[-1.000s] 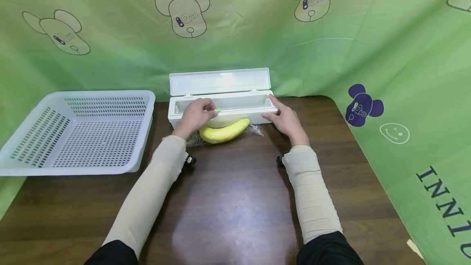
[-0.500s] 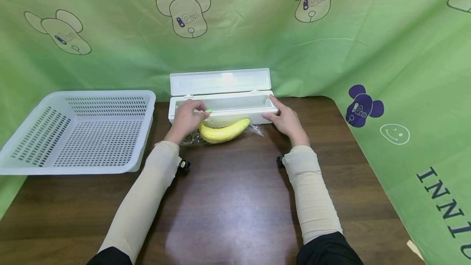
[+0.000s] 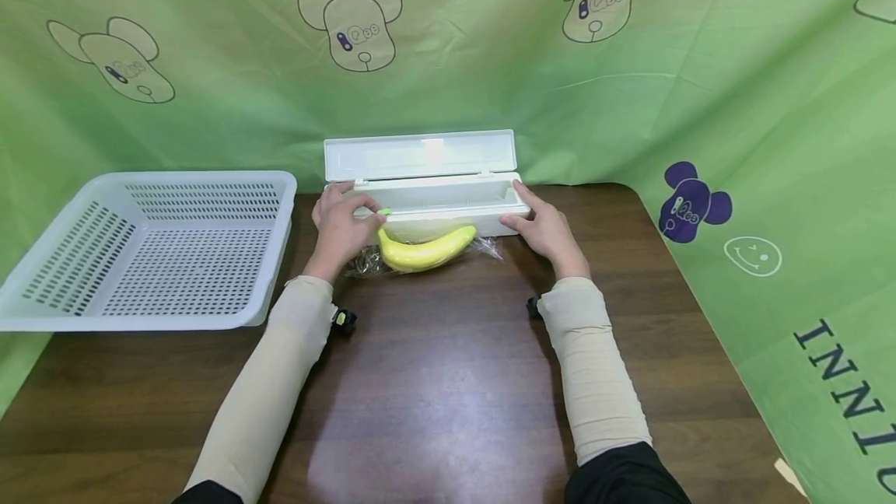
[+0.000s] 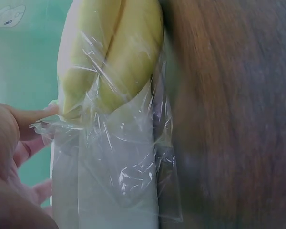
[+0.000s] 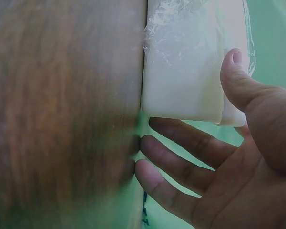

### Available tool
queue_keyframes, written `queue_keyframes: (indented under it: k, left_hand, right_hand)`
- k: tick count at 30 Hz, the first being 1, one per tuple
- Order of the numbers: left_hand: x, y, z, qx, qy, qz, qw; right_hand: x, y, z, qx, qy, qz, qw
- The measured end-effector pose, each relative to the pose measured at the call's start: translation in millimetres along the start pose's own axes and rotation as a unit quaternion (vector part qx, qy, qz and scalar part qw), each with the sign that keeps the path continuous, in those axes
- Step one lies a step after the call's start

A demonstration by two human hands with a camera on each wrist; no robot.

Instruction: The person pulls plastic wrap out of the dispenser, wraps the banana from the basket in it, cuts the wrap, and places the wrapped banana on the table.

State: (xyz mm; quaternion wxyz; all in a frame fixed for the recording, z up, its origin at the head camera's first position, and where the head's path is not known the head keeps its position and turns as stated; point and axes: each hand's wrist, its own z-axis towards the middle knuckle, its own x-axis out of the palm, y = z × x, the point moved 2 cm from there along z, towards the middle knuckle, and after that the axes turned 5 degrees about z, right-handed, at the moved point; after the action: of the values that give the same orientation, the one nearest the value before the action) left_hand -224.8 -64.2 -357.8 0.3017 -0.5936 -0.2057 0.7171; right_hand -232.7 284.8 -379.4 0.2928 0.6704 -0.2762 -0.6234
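Note:
A white cling film dispenser (image 3: pixel 455 221) stands near the back of the table with its lid (image 3: pixel 420 157) raised. Clear film (image 4: pixel 119 162) hangs down its front. Against the front lies a yellow banana (image 3: pixel 428 250), and film shows at both its ends. At the dispenser's left end, my left hand (image 3: pixel 341 225) pinches a small green slider (image 3: pixel 386 211) between thumb and forefinger; its other fingers reach over the end. My right hand (image 3: pixel 549 233) holds the right end, thumb on the front edge (image 5: pixel 236 71), several fingers beyond the end.
A white perforated basket (image 3: pixel 269 271) sits on the left side of the brown wooden table (image 3: pixel 448 379). A green printed cloth (image 3: pixel 476 61) hangs directly behind the dispenser and down the right side.
My left hand has slid left along the dispenser's front edge, and the green slider has moved left with it. The right hand, the banana and the dispenser have stayed in place.

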Motion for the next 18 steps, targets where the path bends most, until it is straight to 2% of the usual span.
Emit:
queue_keyframes:
  k: [3, 10, 18]
  left_hand:
    - [-1.7, 2.9, -2.0, -0.024, -0.004, -0.011, 0.9996]
    - [-3.6, 10.7, -3.9, -0.085, -0.001, -0.072, 0.9937]
    - [-4.7, 10.8, -8.2, -0.112, -0.017, -0.089, 0.9895]
  right_hand:
    - [0.4, 0.4, 1.1, 0.0, 0.002, 0.001, 1.0]
    - [0.2, 0.3, 3.2, -0.001, 0.002, 0.0, 1.0]
    - [1.0, 0.2, 1.3, 0.004, 0.001, 0.0, 1.0]
